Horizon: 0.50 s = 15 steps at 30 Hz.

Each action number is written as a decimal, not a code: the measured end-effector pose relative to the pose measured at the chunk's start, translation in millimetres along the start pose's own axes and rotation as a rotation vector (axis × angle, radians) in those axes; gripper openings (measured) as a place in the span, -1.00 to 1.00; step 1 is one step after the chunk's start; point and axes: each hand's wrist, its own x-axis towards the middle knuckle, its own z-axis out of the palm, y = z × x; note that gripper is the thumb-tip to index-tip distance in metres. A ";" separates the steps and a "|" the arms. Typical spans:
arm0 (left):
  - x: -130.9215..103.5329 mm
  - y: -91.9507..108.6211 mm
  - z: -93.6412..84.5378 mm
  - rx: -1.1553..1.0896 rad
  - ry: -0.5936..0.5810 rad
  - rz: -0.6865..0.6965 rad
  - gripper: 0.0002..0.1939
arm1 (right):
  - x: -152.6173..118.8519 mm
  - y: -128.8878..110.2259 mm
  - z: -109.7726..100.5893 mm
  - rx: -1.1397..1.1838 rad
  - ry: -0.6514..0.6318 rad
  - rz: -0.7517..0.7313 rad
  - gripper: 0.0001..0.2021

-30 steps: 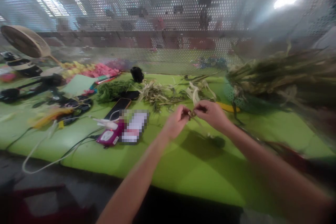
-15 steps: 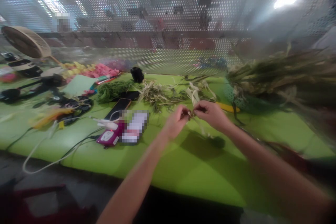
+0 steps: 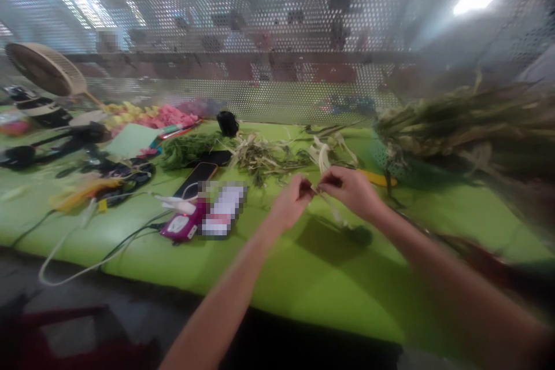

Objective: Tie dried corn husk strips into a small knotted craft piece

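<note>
Above the green table (image 3: 277,277), my left hand (image 3: 297,199) and my right hand (image 3: 344,185) meet with fingertips close together. Both are closed in a pinch on a thin pale plant strip (image 3: 332,206). The strip slants down to the right from the fingers. A small dark green tuft (image 3: 359,235) lies at its lower end. Just behind my right hand stand pale dried strips (image 3: 321,153). A heap of dried stalks (image 3: 255,156) lies further left.
A phone (image 3: 223,211), a purple power block (image 3: 184,222) with cables and a dark phone (image 3: 199,176) lie left. A fan (image 3: 45,69) stands far left. A big dried bundle (image 3: 468,127) rests on a green basket (image 3: 385,159) at right. Behind is a perforated metal screen (image 3: 260,29).
My hands have barely moved and stay pinched together; the fingertips have shifted slightly. The rest of the view is nearly the same.
</note>
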 end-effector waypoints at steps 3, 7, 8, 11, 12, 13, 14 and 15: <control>-0.5 -0.4 0.6 -0.002 -0.007 0.013 -0.87 | 1.0 1.0 0.3 -0.037 0.001 0.023 -0.93; -1.2 0.7 1.6 -0.030 -0.019 0.018 -0.88 | 1.1 2.9 2.2 -0.053 0.018 0.040 -0.92; -1.5 1.4 1.7 -0.030 -0.022 0.017 -0.88 | 1.0 3.4 2.8 -0.052 0.025 0.043 -0.91; -2.2 3.8 1.2 -0.007 -0.029 0.013 -0.90 | 0.3 5.0 4.9 -0.041 0.034 0.053 -0.90; -2.4 4.2 1.0 0.002 -0.028 0.015 -0.91 | 0.1 5.7 5.7 -0.032 0.026 0.058 -0.89; -2.5 4.5 0.8 0.006 -0.027 0.018 -0.91 | -0.1 6.4 6.4 -0.021 0.014 0.063 -0.89; -2.6 4.5 0.6 0.005 -0.026 0.023 -0.91 | -0.2 7.2 7.0 -0.010 0.000 0.068 -0.88; -2.6 4.4 0.5 0.002 -0.024 0.027 -0.91 | -0.2 7.9 7.4 -0.001 -0.013 0.073 -0.88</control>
